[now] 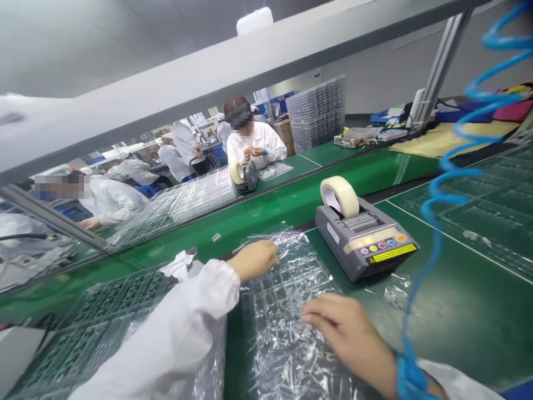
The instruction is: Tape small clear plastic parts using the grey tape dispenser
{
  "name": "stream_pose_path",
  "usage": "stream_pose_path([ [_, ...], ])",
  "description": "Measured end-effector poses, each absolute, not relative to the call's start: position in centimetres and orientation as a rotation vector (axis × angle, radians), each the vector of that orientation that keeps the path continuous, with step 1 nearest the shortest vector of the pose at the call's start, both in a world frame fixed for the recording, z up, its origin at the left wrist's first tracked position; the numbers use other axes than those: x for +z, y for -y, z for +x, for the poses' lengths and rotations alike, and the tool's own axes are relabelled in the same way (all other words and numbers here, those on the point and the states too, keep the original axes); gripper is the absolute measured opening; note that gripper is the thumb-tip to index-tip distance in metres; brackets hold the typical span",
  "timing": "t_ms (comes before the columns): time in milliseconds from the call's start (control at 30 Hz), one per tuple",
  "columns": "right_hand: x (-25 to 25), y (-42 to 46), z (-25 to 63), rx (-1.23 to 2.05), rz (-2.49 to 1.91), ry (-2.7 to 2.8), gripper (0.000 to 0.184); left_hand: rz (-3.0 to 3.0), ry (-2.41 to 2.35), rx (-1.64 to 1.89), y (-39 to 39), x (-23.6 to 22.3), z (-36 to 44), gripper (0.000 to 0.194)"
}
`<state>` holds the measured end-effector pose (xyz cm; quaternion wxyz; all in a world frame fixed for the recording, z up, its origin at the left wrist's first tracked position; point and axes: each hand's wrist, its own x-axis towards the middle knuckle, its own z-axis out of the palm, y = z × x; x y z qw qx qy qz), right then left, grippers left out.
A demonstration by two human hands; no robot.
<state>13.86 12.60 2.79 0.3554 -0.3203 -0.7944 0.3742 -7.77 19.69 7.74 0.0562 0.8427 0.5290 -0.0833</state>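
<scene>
A crinkled clear plastic bag lies on the green bench, with a clear compartment tray showing through it. At the bag's far left part is my left hand, its fingers bent and held together. My right hand is over the bag's right side, thumb and fingers closed in a pinch. Whatever sits between the fingertips of either hand is too small or hidden to make out. A blue coiled cord runs up from a band on my right wrist. Just beyond the bag to the right stands a grey tape dispenser carrying a tape roll.
Clear trays with green circuit boards lie at the left. Scraps of clear film rest beside the dispenser. Across the green belt, a co-worker works near another dispenser and stacked trays. A metal beam crosses overhead.
</scene>
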Motion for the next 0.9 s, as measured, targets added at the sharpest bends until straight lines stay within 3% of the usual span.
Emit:
stream_pose_path([
  [133,3.5,-12.7,16.7,1.454,-0.964,1.461,0.023,2.837,-1.256,0.281,-16.2,10.6,-4.4,0.049],
  [267,2.5,-11.7,17.3,1.884,-0.847,0.961,0.031,2.935,-0.892,0.839,-13.9,10.8,-2.6,0.042],
  [367,2.4,-11.3,17.1,2.069,-0.713,0.772,0.032,2.930,-0.852,0.932,-13.4,10.6,-2.2,0.031],
  [567,3.1,-10.7,15.9,2.150,-0.513,0.607,0.035,2.908,-0.801,0.942,-13.1,10.7,-2.2,0.041],
  [733,2.9,-11.3,16.8,1.902,-0.664,0.848,0.035,2.975,-0.775,0.894,-12.8,11.0,-2.2,0.036],
  [900,3.1,-15.0,23.2,0.781,-1.392,1.357,0.047,2.982,-0.800,0.888,-12.7,10.9,-2.3,0.030],
])
